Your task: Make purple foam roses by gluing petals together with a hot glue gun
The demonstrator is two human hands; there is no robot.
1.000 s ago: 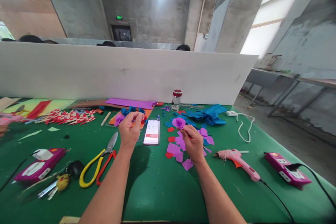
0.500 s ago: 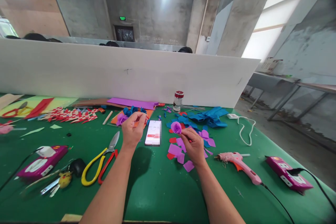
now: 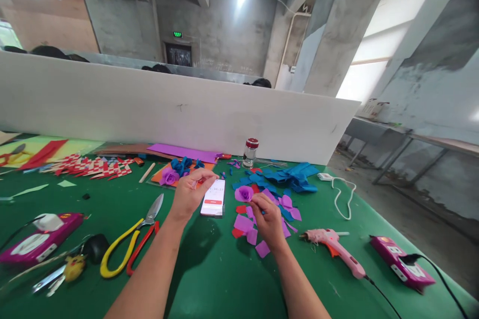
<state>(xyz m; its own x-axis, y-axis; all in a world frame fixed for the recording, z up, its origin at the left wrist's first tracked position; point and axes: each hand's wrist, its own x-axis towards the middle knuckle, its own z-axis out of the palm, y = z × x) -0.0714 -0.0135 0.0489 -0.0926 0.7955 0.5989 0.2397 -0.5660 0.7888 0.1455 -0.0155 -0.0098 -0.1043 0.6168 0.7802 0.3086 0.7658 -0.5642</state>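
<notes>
My right hand (image 3: pixel 268 218) is closed in a pinch on the base of a purple paper rose (image 3: pixel 244 193), which faces up above a scatter of purple and red paper petals (image 3: pixel 244 223). My left hand (image 3: pixel 191 195) hovers just left of a lit phone (image 3: pixel 213 199), thumb and fingertips pressed together. Whatever is in that pinch, if anything, is too small to make out. Behind the left hand, another purple paper rose (image 3: pixel 169 176) and blue paper flowers (image 3: pixel 182 165) lie on an orange sheet (image 3: pixel 156 177).
A pink glue gun (image 3: pixel 339 249) and purple power box (image 3: pixel 402 263) lie at right. Blue paper (image 3: pixel 299 177) and a red-lidded jar (image 3: pixel 250 153) are farther back. Yellow-and-red-handled scissors (image 3: pixel 134 239) and keys (image 3: pixel 56 279) lie at left. A white board (image 3: pixel 179 114) borders the back.
The camera view has shifted slightly. My left hand has come closer to the phone and now overlaps its upper left corner. The rose in my right hand has turned, showing wider outer petals.
</notes>
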